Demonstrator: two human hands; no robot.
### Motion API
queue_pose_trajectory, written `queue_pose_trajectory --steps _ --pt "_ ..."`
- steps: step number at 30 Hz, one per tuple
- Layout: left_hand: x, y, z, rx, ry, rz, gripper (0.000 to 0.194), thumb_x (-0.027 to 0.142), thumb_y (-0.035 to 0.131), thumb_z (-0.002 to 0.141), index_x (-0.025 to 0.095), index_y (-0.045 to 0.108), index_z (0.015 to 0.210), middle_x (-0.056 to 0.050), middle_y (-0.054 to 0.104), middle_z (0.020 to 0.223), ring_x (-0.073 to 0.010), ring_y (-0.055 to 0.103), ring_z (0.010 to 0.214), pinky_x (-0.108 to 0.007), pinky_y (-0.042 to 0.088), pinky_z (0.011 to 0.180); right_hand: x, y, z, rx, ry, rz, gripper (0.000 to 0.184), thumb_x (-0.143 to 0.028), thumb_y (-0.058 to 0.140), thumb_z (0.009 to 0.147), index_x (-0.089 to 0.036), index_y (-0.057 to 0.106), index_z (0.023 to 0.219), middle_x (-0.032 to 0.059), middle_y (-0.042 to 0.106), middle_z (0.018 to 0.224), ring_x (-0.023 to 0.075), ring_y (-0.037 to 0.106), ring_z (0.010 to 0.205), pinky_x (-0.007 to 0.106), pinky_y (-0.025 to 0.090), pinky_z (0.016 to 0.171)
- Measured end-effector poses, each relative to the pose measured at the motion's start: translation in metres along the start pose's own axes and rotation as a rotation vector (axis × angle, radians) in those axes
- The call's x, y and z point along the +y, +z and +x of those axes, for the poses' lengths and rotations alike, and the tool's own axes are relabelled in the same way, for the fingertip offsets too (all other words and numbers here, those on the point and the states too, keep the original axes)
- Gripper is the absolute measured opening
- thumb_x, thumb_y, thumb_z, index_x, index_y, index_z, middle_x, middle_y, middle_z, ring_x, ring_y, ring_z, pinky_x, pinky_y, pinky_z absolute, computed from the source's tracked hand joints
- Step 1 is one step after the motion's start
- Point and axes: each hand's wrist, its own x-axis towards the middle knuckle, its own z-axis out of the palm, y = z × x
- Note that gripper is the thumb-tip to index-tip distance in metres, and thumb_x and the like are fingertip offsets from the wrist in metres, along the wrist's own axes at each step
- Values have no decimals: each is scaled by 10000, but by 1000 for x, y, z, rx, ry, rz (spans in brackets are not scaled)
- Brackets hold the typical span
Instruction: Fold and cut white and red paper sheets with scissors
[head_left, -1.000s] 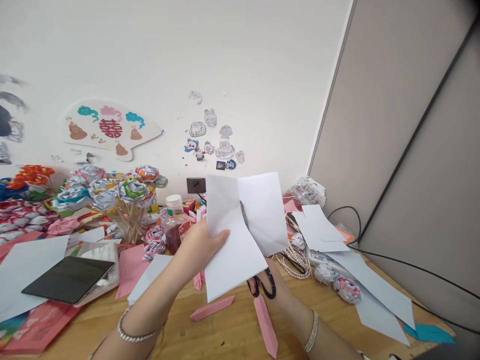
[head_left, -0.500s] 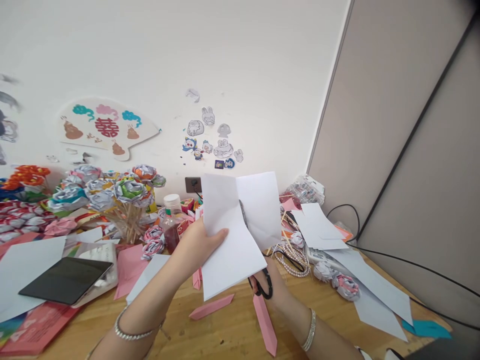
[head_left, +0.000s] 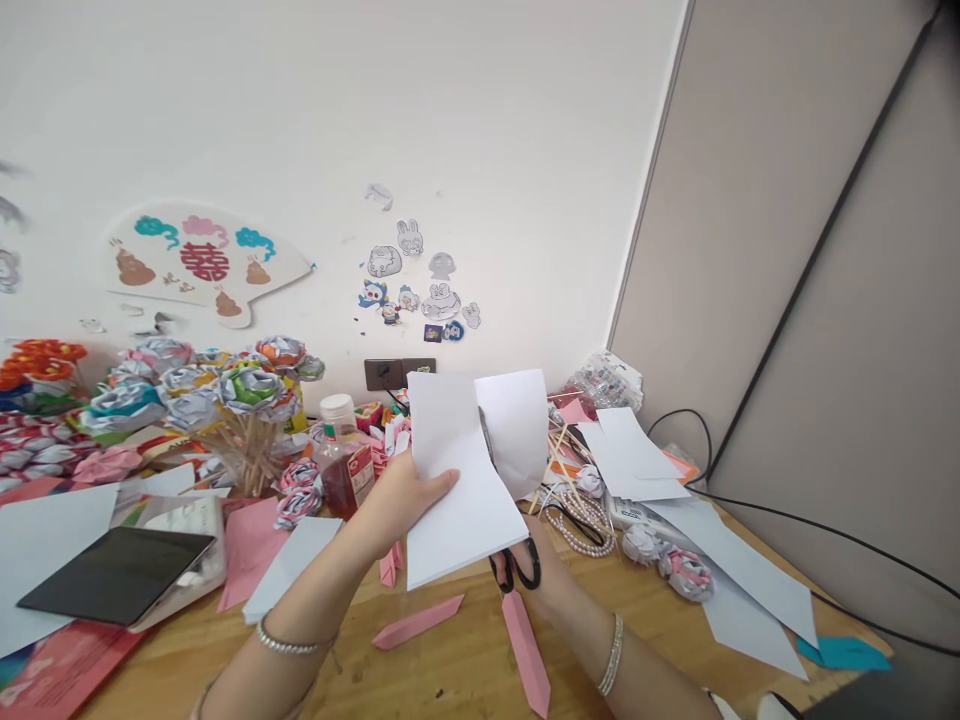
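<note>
White paper [head_left: 461, 510], cut partway down from its top edge, is held up in front of me. My left hand [head_left: 412, 498] grips its left side, thumb on the near face and fingers hidden behind. Through the black handles of a pair of scissors [head_left: 531, 564] go the fingers of my right hand [head_left: 544, 570], partly hidden by the paper. The dark blades show in the slit, between the left part and the right flap, which bends away. Two folded pink paper strips, one to the left [head_left: 418, 622] and one nearer [head_left: 526, 655], lie on the table below.
Paper flowers on sticks [head_left: 255, 440] and a bottle of reddish liquid [head_left: 341, 465] stand at the back left. A black tablet [head_left: 116, 572] lies at left. Pearl strings [head_left: 581, 525], white sheets [head_left: 750, 570] and paper roses [head_left: 686, 575] lie at right on the wooden table [head_left: 457, 680].
The right flap curls further away from the left part. The scissors and my right hand sit slightly lower and further left in view. My left hand keeps its hold; the whole view has shifted a little.
</note>
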Motion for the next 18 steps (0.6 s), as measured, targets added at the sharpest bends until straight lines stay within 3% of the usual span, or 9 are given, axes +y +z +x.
queue_pose_trajectory --steps 9,18 --pt "-7 -2 5 -45 -19 -69 390 404 602 666 156 572 966 -78 694 928 -235 650 800 -299 528 633 6 -4 0 92 43 31 310 -409 609 587 -184 414 501 -79 397 356 39 330 296 163 204 298" --pt "0 -2 2 -119 -91 -179 375 354 640 653 145 573 957 -70 698 927 -210 649 795 -262 530 613 -3 -4 3 39 60 29 386 -506 568 649 -169 447 505 -59 417 353 56 379 301 179 258 317"
